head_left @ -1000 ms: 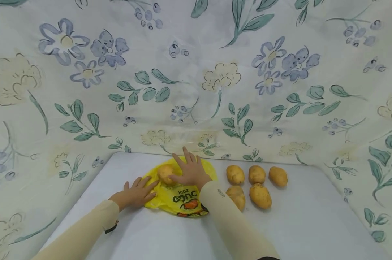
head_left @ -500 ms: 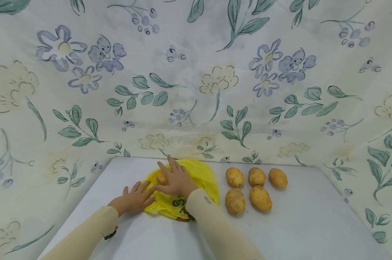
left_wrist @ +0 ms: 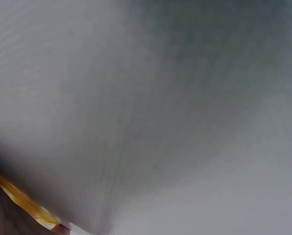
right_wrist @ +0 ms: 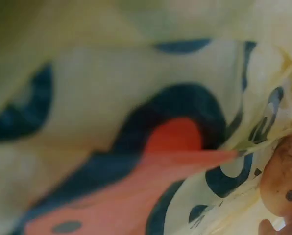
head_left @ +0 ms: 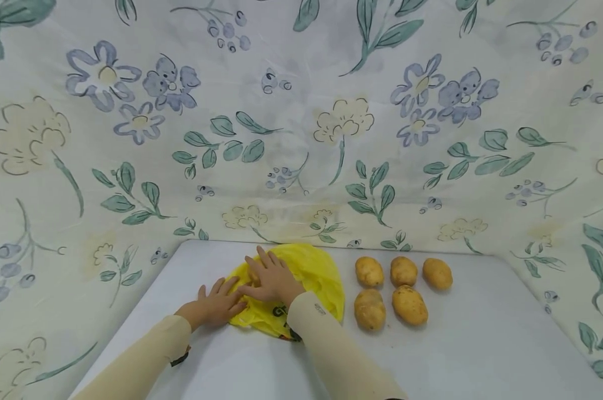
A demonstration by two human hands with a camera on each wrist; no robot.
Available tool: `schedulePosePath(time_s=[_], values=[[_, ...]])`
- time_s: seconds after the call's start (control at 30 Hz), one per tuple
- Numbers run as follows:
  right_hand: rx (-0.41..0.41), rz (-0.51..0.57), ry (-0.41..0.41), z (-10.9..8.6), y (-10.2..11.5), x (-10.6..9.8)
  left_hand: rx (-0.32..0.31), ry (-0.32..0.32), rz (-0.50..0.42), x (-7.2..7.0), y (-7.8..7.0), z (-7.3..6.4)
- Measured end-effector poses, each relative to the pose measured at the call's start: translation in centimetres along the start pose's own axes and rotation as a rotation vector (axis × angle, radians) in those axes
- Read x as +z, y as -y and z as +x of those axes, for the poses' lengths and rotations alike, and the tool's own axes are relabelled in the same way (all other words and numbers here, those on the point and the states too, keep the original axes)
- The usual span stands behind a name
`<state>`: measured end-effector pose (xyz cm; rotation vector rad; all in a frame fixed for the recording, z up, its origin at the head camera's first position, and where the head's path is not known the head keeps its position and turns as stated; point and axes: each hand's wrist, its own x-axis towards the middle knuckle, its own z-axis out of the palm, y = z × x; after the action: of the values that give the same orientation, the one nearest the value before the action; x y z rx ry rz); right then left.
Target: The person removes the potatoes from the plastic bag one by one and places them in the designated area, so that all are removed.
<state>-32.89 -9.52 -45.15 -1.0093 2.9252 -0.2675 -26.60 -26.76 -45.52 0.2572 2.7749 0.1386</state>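
A yellow plastic bag (head_left: 313,272) with dark and red print lies flat and wrinkled on the white table. My right hand (head_left: 273,280) is over its left part, fingers spread and fairly straight, touching a potato on the bag. That potato (right_wrist: 285,176) shows at the right edge of the right wrist view; in the head view the hand mostly hides it. My left hand (head_left: 215,304) rests at the bag's left edge with its fingers spread, close to the right thumb. A strip of yellow bag (left_wrist: 26,203) lies at the lower left of the left wrist view.
To the right of the bag lie several potatoes in two rows, among them an upper-left potato (head_left: 369,271) and a lower-right potato (head_left: 409,305). The white table (head_left: 461,339) meets a flower-print cloth (head_left: 301,216) behind and at both sides.
My right hand has moved left and slightly down over the bag and now covers most of the potato there. The left hand stays at the bag's left edge. The loose potatoes have not moved.
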Motion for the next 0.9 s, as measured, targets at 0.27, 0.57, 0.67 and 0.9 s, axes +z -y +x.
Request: schedulePosePath(time_s=[0.27, 0.57, 0.67, 0.9], values=[[0.016, 0.063, 0.009, -0.6, -0.2, -0.3, 0.004, -0.003, 0.027, 0.0, -0.4, 0.2], [0.023, 0.125, 0.066, -0.9, -0.7, -0.3, 0.025, 0.002, 0.045, -0.4, -0.4, 0.0], [0.022, 0.163, 0.075, -1.1, -0.9, -0.4, 0.022, 0.005, 0.045, -0.4, -0.4, -0.1], [0.041, 0.277, 0.077, -1.8, -1.5, -0.3, 0.024, -0.002, 0.061, -0.3, -0.3, -0.1]])
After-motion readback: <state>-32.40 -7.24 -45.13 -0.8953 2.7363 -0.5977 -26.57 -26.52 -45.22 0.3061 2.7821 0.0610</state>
